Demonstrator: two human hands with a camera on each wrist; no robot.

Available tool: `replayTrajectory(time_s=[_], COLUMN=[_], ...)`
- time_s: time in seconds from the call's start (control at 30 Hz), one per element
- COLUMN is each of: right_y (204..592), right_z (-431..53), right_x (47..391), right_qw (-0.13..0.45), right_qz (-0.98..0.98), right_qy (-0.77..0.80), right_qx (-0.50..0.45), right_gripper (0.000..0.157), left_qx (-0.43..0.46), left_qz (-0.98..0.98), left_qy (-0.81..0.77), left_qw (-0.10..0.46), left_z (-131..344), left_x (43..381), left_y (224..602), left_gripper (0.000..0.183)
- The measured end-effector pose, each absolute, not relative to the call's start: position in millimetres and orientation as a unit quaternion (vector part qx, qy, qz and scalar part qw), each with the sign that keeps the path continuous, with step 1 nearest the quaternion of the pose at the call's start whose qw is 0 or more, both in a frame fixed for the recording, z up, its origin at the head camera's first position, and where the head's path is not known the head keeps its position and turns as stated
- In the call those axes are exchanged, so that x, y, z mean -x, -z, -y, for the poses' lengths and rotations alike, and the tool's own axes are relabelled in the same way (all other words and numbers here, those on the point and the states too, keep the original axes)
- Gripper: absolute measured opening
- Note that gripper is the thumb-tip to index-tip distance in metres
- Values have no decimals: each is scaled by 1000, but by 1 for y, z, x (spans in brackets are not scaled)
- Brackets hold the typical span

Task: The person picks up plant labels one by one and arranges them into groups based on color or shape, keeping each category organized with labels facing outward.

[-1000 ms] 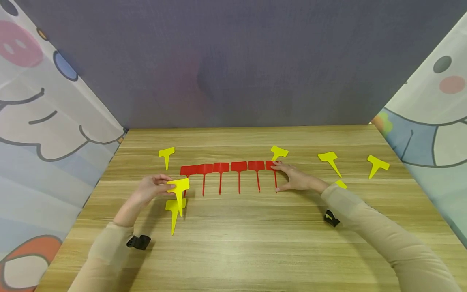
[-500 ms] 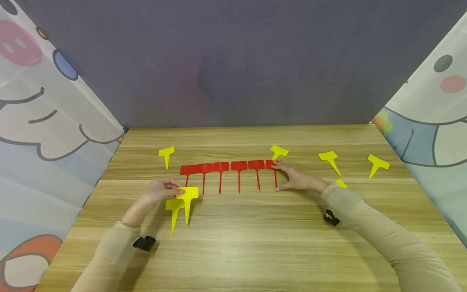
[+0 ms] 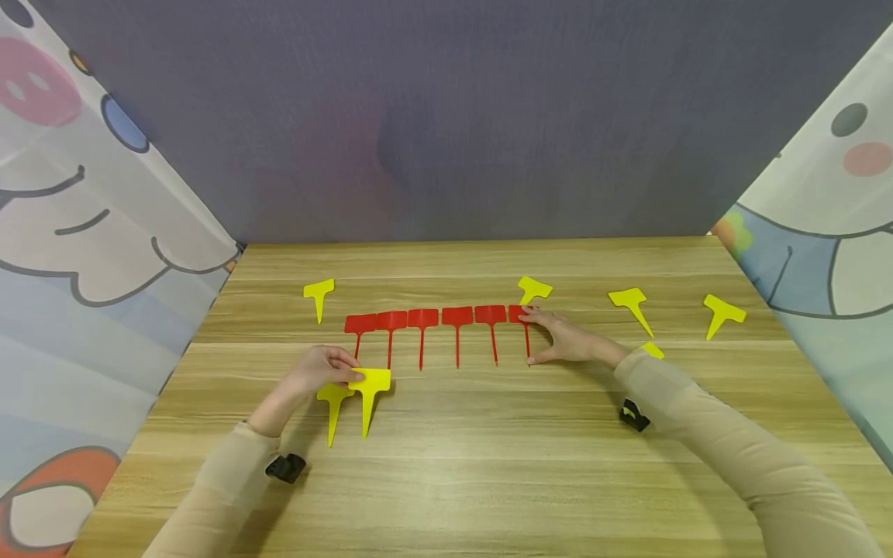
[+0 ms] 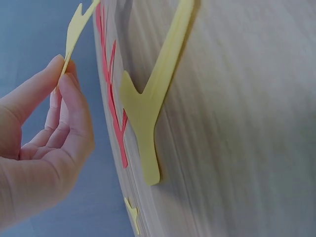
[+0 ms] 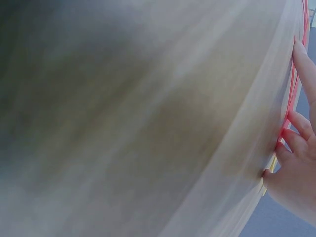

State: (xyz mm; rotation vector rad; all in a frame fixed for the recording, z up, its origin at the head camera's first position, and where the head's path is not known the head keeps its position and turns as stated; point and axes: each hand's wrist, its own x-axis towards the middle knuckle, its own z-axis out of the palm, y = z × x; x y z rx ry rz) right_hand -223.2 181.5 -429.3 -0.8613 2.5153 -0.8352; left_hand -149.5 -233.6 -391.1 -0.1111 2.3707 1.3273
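Observation:
My left hand pinches a yellow T-shaped plant label by the left end of its head, stem downward. In the left wrist view this yellow label appears edge-on between thumb and fingertips. Beneath it, partly covered, another yellow label lies on the table. Several red T-shaped plant labels form a side-by-side row with stems toward me; the leftmost stem is partly hidden. At the row's right end, my right hand rests with fingertips on the last red label and thumb near its stem tip.
Behind the row lie a yellow label at left and another yellow label near my right hand. Farther right are more yellow labels, one partly under the right sleeve. A grey panel stands behind the wooden table.
My left hand has moved right and toward me with the yellow label, which now hangs right of the lying one. The right hand stays on the last red label.

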Motion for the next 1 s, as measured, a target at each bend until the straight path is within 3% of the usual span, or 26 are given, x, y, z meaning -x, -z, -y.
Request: replayTrajectory(time_s=[0.43, 1.0], right_y=[428, 429], right_z=[-182, -182], right_x=[222, 222], right_qw=[177, 175], right_qz=[-890, -892], right_qy=[294, 292], right_qx=[300, 298], right_gripper=[83, 83], left_qx=[-12, -12], left_qz=[-861, -882], left_qy=[-456, -419], left_qw=[223, 215], left_z=[228, 223], left_x=[152, 154], left_y=[398, 399], left_gripper=[15, 13])
